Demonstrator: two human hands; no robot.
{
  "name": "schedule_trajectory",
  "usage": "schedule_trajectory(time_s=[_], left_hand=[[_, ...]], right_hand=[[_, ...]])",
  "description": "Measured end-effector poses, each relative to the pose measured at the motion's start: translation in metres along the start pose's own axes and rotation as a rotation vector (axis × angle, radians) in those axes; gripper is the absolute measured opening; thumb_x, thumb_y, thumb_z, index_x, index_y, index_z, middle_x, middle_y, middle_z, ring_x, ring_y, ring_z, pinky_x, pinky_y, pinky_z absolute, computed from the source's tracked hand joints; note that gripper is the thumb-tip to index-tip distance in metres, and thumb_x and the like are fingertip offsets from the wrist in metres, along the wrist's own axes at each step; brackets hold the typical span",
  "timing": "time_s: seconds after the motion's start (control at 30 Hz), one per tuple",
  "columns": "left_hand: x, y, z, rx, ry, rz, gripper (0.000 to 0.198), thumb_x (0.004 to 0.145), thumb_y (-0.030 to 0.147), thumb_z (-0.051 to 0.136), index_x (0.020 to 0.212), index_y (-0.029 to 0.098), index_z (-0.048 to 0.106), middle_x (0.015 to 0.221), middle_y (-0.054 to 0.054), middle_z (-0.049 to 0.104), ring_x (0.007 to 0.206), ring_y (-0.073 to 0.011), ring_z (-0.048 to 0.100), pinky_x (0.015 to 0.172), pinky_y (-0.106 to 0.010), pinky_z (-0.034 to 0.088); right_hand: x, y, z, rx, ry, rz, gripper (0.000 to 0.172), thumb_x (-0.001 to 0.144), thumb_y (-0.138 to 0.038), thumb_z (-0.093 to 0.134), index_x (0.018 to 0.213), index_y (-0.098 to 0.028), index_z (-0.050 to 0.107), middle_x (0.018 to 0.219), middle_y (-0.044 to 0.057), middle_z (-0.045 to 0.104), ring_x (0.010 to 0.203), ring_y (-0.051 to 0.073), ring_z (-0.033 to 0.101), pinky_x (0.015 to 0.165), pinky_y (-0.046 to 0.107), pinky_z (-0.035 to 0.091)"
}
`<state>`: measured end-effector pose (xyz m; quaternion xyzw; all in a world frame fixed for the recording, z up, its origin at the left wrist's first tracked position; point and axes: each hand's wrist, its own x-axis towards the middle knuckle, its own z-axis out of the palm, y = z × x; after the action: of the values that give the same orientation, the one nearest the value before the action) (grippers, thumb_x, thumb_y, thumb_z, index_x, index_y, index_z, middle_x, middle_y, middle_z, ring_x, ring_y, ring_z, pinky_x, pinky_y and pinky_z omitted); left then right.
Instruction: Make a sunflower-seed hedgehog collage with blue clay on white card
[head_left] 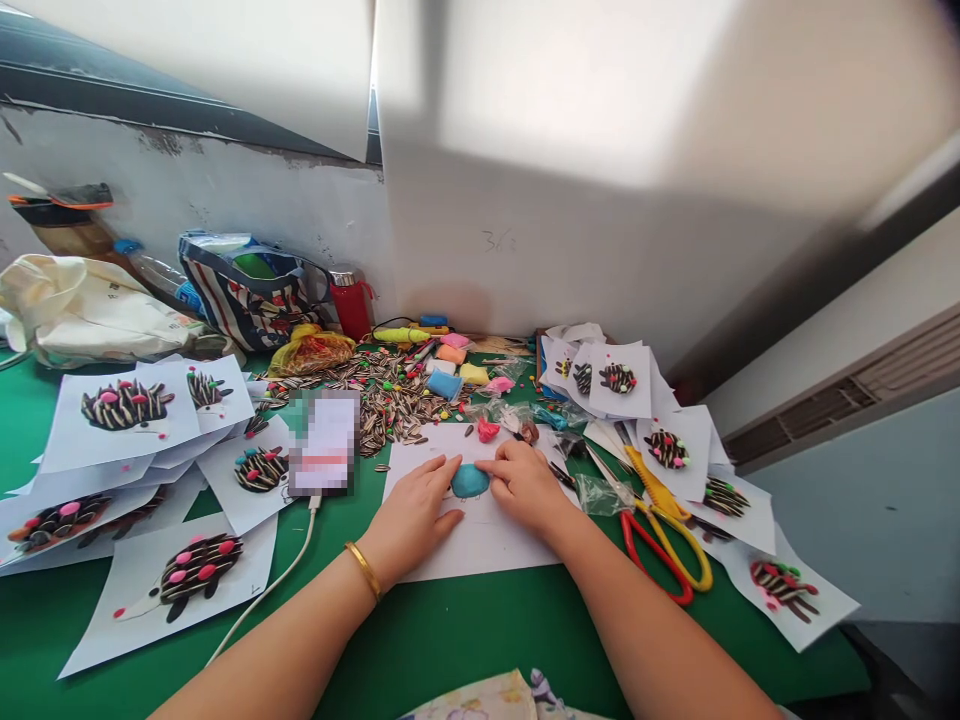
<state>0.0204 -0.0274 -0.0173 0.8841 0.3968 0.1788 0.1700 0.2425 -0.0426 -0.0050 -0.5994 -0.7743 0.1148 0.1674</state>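
Observation:
A flattened round of blue modelling clay (471,481) lies on a white sheet of paper (510,550) in front of me. My left hand (416,515) rests on the sheet at the clay's left side, fingers stretched out, index fingertip at its upper left edge and thumb apart below. From the right, the index finger of my right hand (529,488) touches the clay's upper right edge, its other fingers bent. Neither hand grips anything. Small pencil marks show just under the clay. A red lump of clay (487,430) sits beyond it.
Sunflower seeds (394,400) and clay packets (445,384) lie behind the sheet. Left are a phone (324,445) with a white cable and finished hedgehog pictures (199,575). Right are red-handled scissors (652,555), yellow-handled scissors (679,525) and more pictures (667,450). A red flask (350,305) stands behind.

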Motion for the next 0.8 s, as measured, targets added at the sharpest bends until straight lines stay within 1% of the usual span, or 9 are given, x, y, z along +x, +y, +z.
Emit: schedule_trajectory(time_s=[0.13, 0.2, 0.3, 0.4, 0.53, 0.67, 0.8], left_hand=[[-0.001, -0.001, 0.001, -0.014, 0.046, 0.030, 0.072, 0.081, 0.024, 0.066, 0.146, 0.022, 0.035, 0.143, -0.010, 0.052, 0.135, -0.0285, 0.044, 0.113, -0.049, 0.038], [-0.001, -0.001, 0.001, -0.029, 0.066, 0.044, 0.074, 0.080, 0.024, 0.066, 0.146, 0.024, 0.033, 0.143, -0.010, 0.051, 0.133, -0.0282, 0.046, 0.113, -0.050, 0.038], [0.000, -0.001, 0.001, -0.035, 0.063, 0.035, 0.073, 0.080, 0.024, 0.066, 0.146, 0.023, 0.033, 0.141, -0.011, 0.051, 0.132, -0.0286, 0.047, 0.112, -0.051, 0.039], [0.000, -0.002, 0.001, -0.054, 0.059, 0.023, 0.073, 0.080, 0.024, 0.066, 0.145, 0.023, 0.034, 0.142, -0.011, 0.050, 0.133, -0.0288, 0.045, 0.112, -0.050, 0.038], [-0.001, -0.004, 0.002, -0.119, 0.086, 0.005, 0.080, 0.078, 0.023, 0.068, 0.148, 0.027, 0.029, 0.140, -0.011, 0.051, 0.130, -0.0287, 0.049, 0.108, -0.050, 0.043], [-0.002, -0.005, 0.002, -0.143, 0.098, -0.042, 0.085, 0.075, 0.022, 0.071, 0.148, 0.027, 0.027, 0.132, -0.011, 0.056, 0.123, -0.0292, 0.053, 0.102, -0.049, 0.048], [-0.002, -0.004, 0.003, -0.130, 0.094, -0.059, 0.085, 0.075, 0.021, 0.071, 0.148, 0.024, 0.028, 0.128, -0.011, 0.057, 0.121, -0.0287, 0.054, 0.102, -0.048, 0.047]], right_hand=[[-0.001, -0.002, 0.002, 0.023, 0.048, -0.012, 0.043, 0.086, -0.013, 0.051, 0.123, -0.030, 0.066, 0.101, 0.005, 0.055, 0.098, 0.021, 0.048, 0.086, 0.035, 0.035], [-0.001, -0.005, 0.004, 0.017, 0.049, -0.038, 0.045, 0.086, -0.014, 0.051, 0.126, -0.031, 0.064, 0.101, 0.005, 0.054, 0.098, 0.021, 0.047, 0.087, 0.035, 0.035], [0.000, -0.010, 0.007, -0.026, 0.025, -0.057, 0.045, 0.085, -0.015, 0.052, 0.125, -0.033, 0.063, 0.102, 0.005, 0.053, 0.097, 0.021, 0.046, 0.089, 0.037, 0.034], [0.001, -0.011, 0.008, -0.043, 0.032, -0.045, 0.045, 0.085, -0.015, 0.052, 0.123, -0.033, 0.064, 0.102, 0.005, 0.053, 0.097, 0.022, 0.046, 0.089, 0.038, 0.034], [0.000, -0.011, 0.007, -0.023, 0.062, -0.076, 0.045, 0.085, -0.015, 0.052, 0.125, -0.032, 0.064, 0.105, 0.006, 0.053, 0.099, 0.022, 0.045, 0.090, 0.038, 0.033], [-0.002, -0.018, 0.008, -0.009, 0.028, -0.131, 0.048, 0.084, -0.015, 0.053, 0.127, -0.033, 0.062, 0.106, 0.006, 0.053, 0.100, 0.022, 0.045, 0.089, 0.037, 0.033], [-0.002, -0.025, 0.010, -0.025, 0.001, -0.137, 0.047, 0.085, -0.017, 0.055, 0.128, -0.034, 0.061, 0.109, 0.006, 0.053, 0.102, 0.022, 0.044, 0.088, 0.036, 0.032]])
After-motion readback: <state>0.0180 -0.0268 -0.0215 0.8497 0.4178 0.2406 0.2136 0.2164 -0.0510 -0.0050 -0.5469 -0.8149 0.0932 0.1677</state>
